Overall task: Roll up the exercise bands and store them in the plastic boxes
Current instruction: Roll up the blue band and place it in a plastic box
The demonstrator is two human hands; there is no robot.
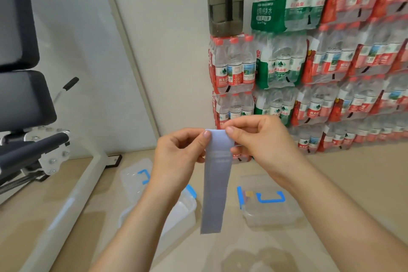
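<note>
A pale lavender exercise band (215, 187) hangs flat and straight in front of me. My left hand (181, 150) pinches its top left corner and my right hand (258, 139) pinches its top right corner. Below on the floor, an open clear plastic box (183, 212) with a blue latch sits behind my left forearm, its lid (134, 179) lying beyond it. A second clear box (271, 205) with blue clips stands to the right, lid on, with small coloured items showing inside.
Stacked packs of bottled water (320, 73) line the wall on the right, with a large dark water jug (225, 2) on top. A gym bench (24, 106) and a white frame leg (72, 203) occupy the left side of the beige floor.
</note>
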